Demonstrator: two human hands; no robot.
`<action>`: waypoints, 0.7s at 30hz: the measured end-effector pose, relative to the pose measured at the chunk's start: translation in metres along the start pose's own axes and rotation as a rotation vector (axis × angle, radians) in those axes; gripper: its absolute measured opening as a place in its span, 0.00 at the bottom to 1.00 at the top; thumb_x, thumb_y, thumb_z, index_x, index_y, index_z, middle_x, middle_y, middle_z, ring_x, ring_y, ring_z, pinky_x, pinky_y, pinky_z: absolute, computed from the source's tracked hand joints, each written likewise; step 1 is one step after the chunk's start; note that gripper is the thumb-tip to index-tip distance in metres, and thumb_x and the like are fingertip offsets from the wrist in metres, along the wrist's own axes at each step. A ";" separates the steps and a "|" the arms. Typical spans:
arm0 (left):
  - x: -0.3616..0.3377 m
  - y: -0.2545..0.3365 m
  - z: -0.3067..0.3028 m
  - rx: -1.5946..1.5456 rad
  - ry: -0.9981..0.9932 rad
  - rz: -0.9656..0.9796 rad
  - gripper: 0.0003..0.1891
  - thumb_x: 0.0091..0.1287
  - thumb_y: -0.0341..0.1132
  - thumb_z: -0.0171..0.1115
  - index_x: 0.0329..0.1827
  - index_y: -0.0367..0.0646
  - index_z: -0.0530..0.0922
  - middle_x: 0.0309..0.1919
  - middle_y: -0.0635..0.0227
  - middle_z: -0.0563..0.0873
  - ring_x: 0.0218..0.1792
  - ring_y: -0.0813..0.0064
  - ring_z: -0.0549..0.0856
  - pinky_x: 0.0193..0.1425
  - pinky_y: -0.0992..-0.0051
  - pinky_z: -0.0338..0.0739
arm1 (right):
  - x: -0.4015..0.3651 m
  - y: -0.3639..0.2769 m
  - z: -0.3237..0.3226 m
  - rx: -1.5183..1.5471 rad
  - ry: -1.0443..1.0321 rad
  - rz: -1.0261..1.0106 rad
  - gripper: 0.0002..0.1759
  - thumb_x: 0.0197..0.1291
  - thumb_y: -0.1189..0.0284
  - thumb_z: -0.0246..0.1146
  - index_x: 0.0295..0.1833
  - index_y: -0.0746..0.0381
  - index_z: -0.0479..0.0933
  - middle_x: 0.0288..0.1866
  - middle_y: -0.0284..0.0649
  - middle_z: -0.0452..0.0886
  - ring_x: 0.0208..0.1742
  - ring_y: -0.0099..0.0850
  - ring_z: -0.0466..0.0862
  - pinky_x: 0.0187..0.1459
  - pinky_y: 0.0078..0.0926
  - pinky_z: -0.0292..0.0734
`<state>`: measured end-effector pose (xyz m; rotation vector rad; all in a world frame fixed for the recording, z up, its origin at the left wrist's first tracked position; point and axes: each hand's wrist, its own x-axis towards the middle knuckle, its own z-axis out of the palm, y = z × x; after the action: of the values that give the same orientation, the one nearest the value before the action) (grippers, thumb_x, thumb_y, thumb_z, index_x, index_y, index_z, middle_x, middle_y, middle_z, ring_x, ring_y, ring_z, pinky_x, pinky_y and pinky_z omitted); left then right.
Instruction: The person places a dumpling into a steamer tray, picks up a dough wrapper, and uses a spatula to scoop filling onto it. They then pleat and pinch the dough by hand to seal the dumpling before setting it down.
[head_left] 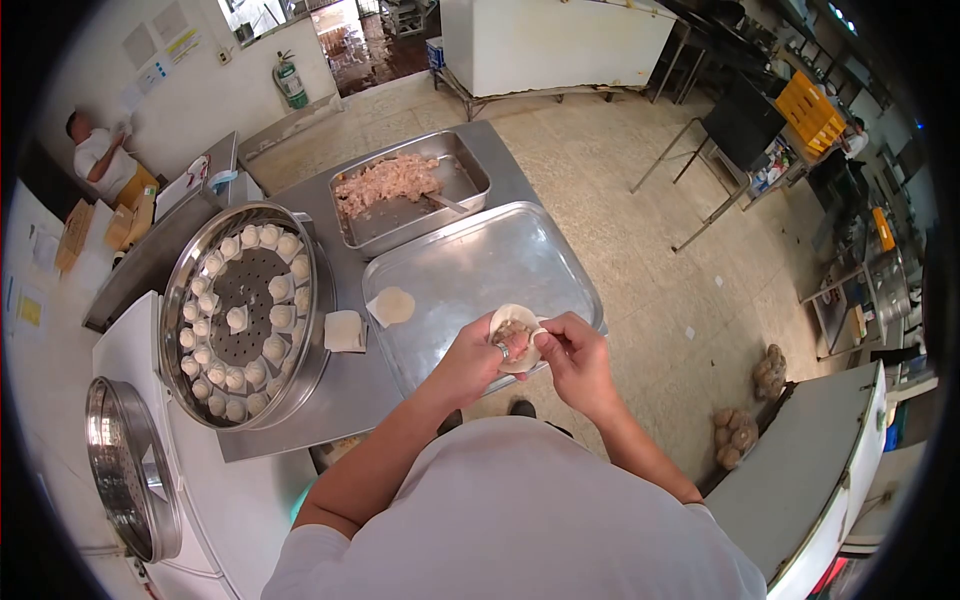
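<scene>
Over the near edge of a flat metal tray [470, 262], my left hand [468, 362] cradles a round dough wrapper [503, 316] with meat filling [513, 338] in its middle. The fingers of my right hand [577, 362] pinch the wrapper's right edge. Another dough wrapper [394, 305] lies on the tray's left side. Behind it, a deep metal pan [372, 243] holds pinkish minced filling [385, 183] and a utensil with a flat handle [446, 202]. At left, a perforated steamer tray [240, 335] carries many formed buns [236, 318] on paper squares.
A stack of white paper squares [345, 331] sits between steamer and tray. Another round steamer [118, 470] stands at lower left. People [97, 155] are in the background at left and far right. Bagged produce [735, 437] lies on the floor near a white chest [800, 470].
</scene>
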<state>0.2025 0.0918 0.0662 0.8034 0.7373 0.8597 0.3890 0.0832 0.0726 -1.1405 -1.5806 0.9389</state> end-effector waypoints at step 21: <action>-0.001 0.019 0.004 0.211 0.022 -0.117 0.15 0.77 0.39 0.64 0.55 0.36 0.81 0.40 0.66 0.86 0.37 0.77 0.84 0.35 0.76 0.79 | 0.006 -0.012 -0.011 -0.251 -0.091 -0.062 0.05 0.69 0.78 0.63 0.43 0.70 0.80 0.36 0.50 0.81 0.35 0.45 0.82 0.36 0.37 0.77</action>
<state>0.1988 0.0971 0.0845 0.9291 0.8962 0.6942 0.3961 0.0862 0.0878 -1.2264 -1.8372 0.7762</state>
